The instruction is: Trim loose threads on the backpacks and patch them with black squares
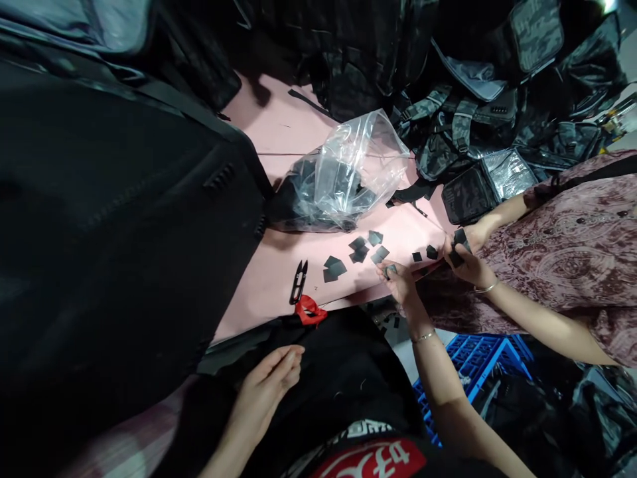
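Note:
My right hand (398,279) reaches to the front edge of the pink table (279,279) and pinches a small black fabric patch (391,270). Several more black square patches (355,255) lie scattered on the table just beyond it. My left hand (269,385) rests lower down on black cloth (343,378) over my lap, fingers stretched out and holding nothing. Black thread snips (298,282) lie on the table between my hands, beside a red tie (309,310).
A co-worker in a patterned maroon top sits at the right, both hands (462,255) closed on black patches. A clear plastic bag (348,169) holds dark pieces. A big black bag (114,232) fills the left, camouflage backpacks (462,113) the back, a blue crate (478,362) below.

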Demonstrator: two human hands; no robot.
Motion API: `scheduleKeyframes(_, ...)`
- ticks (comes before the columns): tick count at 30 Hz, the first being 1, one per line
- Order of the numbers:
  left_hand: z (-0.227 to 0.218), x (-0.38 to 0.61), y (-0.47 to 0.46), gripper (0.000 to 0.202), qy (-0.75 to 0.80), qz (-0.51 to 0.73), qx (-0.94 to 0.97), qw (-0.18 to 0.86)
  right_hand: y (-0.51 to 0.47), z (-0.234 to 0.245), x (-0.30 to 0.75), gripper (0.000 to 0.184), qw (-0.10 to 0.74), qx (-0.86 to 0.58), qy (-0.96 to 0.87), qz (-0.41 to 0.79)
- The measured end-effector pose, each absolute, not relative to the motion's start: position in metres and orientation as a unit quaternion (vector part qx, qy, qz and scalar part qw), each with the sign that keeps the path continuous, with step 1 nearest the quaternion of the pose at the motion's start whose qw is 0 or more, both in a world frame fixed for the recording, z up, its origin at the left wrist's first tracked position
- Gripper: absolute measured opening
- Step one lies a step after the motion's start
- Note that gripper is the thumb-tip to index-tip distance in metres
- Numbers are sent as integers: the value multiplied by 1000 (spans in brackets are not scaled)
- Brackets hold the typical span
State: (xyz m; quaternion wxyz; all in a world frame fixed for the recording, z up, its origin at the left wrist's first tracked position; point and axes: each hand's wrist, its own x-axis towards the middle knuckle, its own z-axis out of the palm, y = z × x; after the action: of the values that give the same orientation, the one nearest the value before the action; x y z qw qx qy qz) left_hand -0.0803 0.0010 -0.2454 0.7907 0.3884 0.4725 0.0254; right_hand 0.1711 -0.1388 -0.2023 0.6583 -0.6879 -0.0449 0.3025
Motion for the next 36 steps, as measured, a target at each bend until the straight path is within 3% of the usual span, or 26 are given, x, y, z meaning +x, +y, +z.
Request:
scheduleKeyframes(10,-228,-30,-21,37,343,28,479,808,-134,-249,100,36,705,-626,6,332)
scheduleKeyframes(17,-229,3,-35,36,331,72,552,762,-136,-238,75,40,682,-624,-11,382)
scheduleKeyframes(20,-234,4,-41,28,309,78,586,745,-141,-232,66,38,665,-647,-26,372)
scheduleKeyframes(23,-239,0,-43,21,343,122,599,713,-149,-226,63,45,660,-608,-39,439)
scheduleKeyframes(27,-240,-11,-37,27,392,132,483,772,-162,-223,67,40,671,-532,-61,513)
scheduleKeyframes(32,-232,-28,-30,31,386,104,408,821,-166,-238,69,21,668,-599,-90,432)
scheduleKeyframes(36,-227,-38,-34,34,375,69,408,829,-162,-245,66,27,680,-605,-64,410)
